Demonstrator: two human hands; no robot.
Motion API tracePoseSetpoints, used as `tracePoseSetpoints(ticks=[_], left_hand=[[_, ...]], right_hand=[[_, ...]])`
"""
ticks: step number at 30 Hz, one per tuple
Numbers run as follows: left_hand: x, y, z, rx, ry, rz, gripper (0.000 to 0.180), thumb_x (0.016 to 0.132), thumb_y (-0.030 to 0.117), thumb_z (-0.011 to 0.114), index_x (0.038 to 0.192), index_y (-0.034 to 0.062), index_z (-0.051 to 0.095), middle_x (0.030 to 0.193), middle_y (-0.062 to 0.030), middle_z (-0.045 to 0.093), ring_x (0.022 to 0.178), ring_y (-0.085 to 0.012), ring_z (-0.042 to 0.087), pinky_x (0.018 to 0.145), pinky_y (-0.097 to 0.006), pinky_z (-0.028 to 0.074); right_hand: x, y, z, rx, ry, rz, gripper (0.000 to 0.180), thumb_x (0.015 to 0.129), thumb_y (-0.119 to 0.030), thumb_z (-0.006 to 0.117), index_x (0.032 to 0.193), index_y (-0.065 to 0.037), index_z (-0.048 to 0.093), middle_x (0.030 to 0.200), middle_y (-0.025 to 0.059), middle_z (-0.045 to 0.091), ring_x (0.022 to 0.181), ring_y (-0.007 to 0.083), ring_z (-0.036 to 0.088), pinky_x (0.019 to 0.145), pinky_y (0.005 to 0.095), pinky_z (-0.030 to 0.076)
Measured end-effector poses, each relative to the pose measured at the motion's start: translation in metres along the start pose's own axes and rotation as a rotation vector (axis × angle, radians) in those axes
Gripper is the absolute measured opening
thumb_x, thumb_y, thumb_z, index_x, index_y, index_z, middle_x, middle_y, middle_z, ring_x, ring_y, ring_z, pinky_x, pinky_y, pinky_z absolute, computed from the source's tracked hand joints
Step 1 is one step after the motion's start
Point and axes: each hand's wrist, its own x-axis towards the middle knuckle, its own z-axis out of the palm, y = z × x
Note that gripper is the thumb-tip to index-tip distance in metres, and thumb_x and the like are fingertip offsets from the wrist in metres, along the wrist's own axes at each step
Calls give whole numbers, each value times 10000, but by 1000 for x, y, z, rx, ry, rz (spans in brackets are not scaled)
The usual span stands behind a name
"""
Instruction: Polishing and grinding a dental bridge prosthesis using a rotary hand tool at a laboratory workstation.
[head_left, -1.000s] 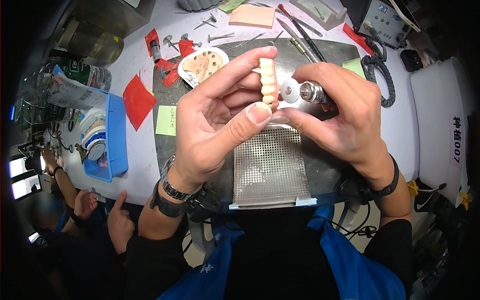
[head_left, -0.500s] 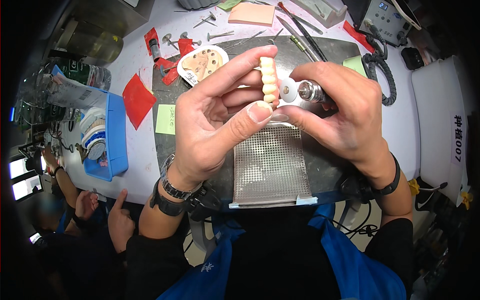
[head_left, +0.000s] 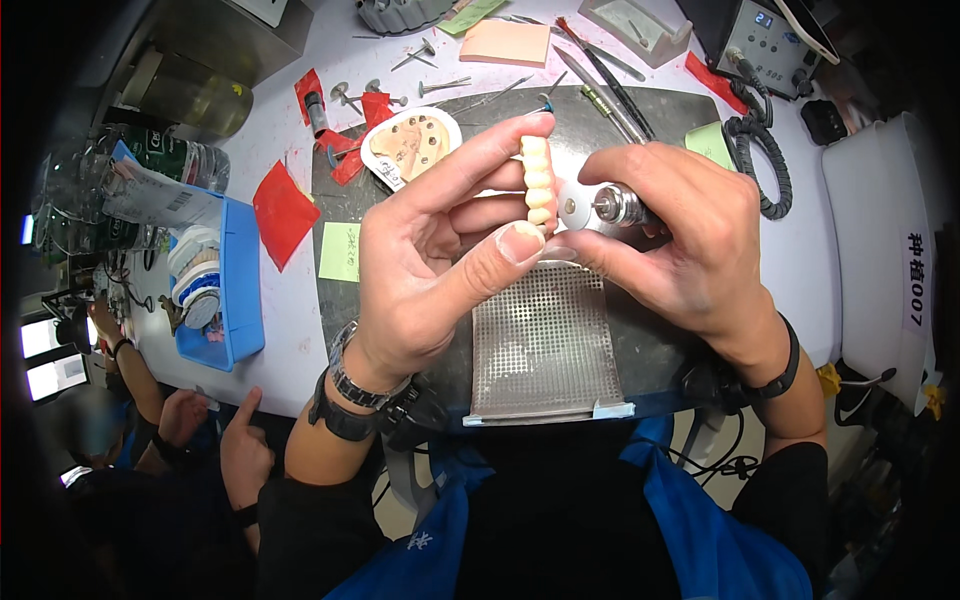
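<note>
The left hand (head_left: 430, 270) is pinching a cream-coloured curved row of artificial teeth (head_left: 538, 182) between forefinger and thumb, above the perforated metal plate (head_left: 545, 340) on the desk (head_left: 300, 340). The right hand (head_left: 690, 240) is gripping a silver rotary handpiece (head_left: 618, 207), its disc touching the teeth.

Handpiece (head_left: 618, 207): body hidden inside right hand (head_left: 680, 250); only metal nose and disc show. Whether disc touches the teeth (head_left: 537, 183) cannot be told. Lower end of teeth covered by left hand (head_left: 430, 270) thumb. Mesh plate (head_left: 545, 340): top edge behind both hands. Jaw model (head_left: 405, 145): right rim behind left forefinger. Bottles (head_left: 150, 160) at left blurred, bent by lens. Second person's hand (head_left: 243, 450): arm cut off at lower edge.
</note>
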Motion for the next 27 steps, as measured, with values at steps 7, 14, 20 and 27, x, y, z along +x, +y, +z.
tracePoseSetpoints(ticks=[7,14,20,27], left_hand=[[1,4,3,15,20,-27,641,896,127,656,1437,-93,391,1305,-233,561,1139,-255,627,959,-352,516],[3,4,-1,-172,2,-104,605,943,200,637,1420,-95,408,1258,-229,594,1168,-232,609,963,-337,508],[1,9,9,-203,62,-257,552,956,198,626,1385,-101,450,1242,-182,604,1092,-190,615,925,-307,509],[2,7,7,-40,21,-317,666,945,366,573,1410,-85,419,1320,-218,569,1178,-302,625,872,-341,580]], right_hand=[[0,1,1,-6,-13,-18,305,658,-149,834,882,-29,666,784,85,671,626,225,633,546,308,472],[0,5,3,32,82,-44,298,667,-111,839,891,-13,668,773,91,668,626,218,636,552,295,472],[0,9,5,-48,94,-45,273,675,-76,816,897,-15,669,755,80,653,596,207,612,539,290,457],[-1,8,6,-86,89,-6,233,662,-46,781,858,-39,657,687,71,611,542,194,564,508,294,427]])
